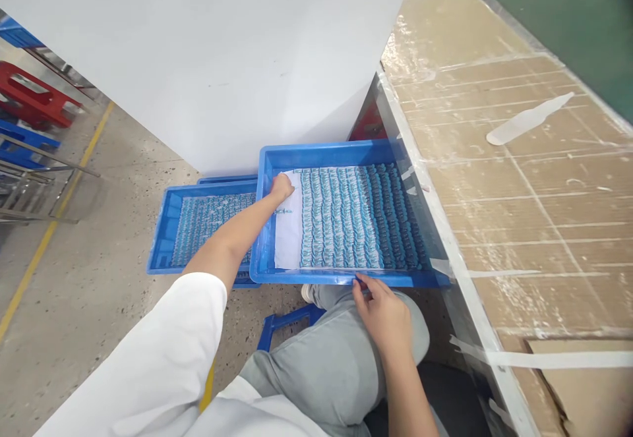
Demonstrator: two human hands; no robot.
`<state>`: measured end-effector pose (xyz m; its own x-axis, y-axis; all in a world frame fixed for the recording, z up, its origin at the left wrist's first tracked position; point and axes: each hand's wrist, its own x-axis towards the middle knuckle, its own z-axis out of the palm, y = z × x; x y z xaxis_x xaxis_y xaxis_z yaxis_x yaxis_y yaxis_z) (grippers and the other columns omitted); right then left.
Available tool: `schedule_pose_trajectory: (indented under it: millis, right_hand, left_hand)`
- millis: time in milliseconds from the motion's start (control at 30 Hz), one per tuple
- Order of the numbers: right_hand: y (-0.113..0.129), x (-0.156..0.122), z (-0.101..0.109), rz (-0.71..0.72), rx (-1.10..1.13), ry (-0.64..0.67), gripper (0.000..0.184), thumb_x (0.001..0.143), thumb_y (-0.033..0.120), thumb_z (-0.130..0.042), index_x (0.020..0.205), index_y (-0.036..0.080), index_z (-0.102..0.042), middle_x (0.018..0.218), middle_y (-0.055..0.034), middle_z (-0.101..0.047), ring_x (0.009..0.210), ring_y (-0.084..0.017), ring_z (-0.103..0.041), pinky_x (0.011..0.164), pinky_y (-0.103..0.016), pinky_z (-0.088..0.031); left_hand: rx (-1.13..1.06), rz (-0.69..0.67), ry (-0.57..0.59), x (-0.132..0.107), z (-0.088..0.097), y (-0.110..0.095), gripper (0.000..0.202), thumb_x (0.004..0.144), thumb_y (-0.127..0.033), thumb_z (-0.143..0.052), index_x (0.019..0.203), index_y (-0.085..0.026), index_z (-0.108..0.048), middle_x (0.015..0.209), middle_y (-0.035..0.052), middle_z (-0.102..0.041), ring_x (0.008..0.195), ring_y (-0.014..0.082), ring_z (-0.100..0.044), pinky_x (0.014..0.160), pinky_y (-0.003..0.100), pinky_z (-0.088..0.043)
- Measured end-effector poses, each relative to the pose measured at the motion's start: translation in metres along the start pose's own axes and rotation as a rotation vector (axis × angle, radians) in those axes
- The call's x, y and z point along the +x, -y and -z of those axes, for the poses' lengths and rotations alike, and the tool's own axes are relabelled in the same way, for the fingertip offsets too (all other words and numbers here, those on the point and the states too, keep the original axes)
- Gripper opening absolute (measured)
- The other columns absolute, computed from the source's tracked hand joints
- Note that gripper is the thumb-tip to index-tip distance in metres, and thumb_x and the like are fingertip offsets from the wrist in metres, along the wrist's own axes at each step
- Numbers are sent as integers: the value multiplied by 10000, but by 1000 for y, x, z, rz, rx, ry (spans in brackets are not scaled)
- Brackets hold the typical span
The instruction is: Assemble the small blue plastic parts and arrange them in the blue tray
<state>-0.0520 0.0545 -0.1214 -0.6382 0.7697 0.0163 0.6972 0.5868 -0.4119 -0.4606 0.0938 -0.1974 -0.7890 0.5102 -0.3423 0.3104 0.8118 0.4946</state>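
While a white partition (237, 61) fills the upper middle of the frame, a speckled floor (123, 157) spreads down the left side. My worktop (499, 219) slants along the right, its brown, shiny surface seamed with tape and marked by a pale torn patch (529, 120). At the frame's centre, just beside the worktop, sits a blue tray (316, 155); in it, rows of small blue pieces (341, 219) lie on a white sheet (287, 249), bare along its left edge. A second tray (158, 233) of similar rows is lower, left of centre. Far left stands a red stool (39, 97), near a yellow line (37, 252). My right fingers (374, 285) bend loosely at the tray's near rim, thumb slightly apart; I can't tell whether they grip it. My left fingers (289, 186) curl closed over the sheet's upper left; whether they hold anything is hidden. Just below them lies one lone piece (283, 211).
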Motion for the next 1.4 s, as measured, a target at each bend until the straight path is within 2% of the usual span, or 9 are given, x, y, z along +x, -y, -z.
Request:
schedule_pose_trajectory:
  millis: [200,367,467,867,1400]
  right_hand:
    - [-1,-1,-1,-5,4,3,319,921,408,-477,1062,221,-694,898,-31,-731,627,-145,-636,531,-259,-339]
    - [-1,0,-1,-10,5,11,309,923,401,-479,1064,226,-691,894,-29,-730,625,-146,-634,531,-255,-343]
    - [0,1,0,-17,7,19,313,924,401,-479,1071,224,-690,896,-30,-729,625,-141,-638,530,-255,-344]
    - [2,2,-1,-28,1,28,333,932,407,-461,1070,217,-696,871,-44,-726,627,-155,-636,524,-259,-340]
    - [-1,0,-2,-23,-6,13,335,931,413,-455,1068,224,-696,884,-39,-729,626,-151,-633,531,-261,-342]
  left_hand:
    - [11,22,-63,9,-3,-4,253,859,-328,-616,1026,-138,-628,1095,82,-644,1009,201,-611,874,411,-504]
    - [-32,40,-144,14,-7,-8,213,743,-200,-678,954,-181,-660,1052,76,-694,1024,204,-619,871,327,-470]
    - [-62,48,-167,17,-9,-10,233,733,-205,-658,965,-191,-660,1030,61,-708,1000,196,-631,863,313,-471]
    - [-130,18,-174,21,-12,-13,245,721,-224,-659,962,-184,-671,1013,56,-721,966,175,-648,876,292,-473]
    - [-110,8,-195,22,-15,-12,236,751,-258,-640,975,-188,-662,1008,47,-724,953,174,-651,851,280,-474]
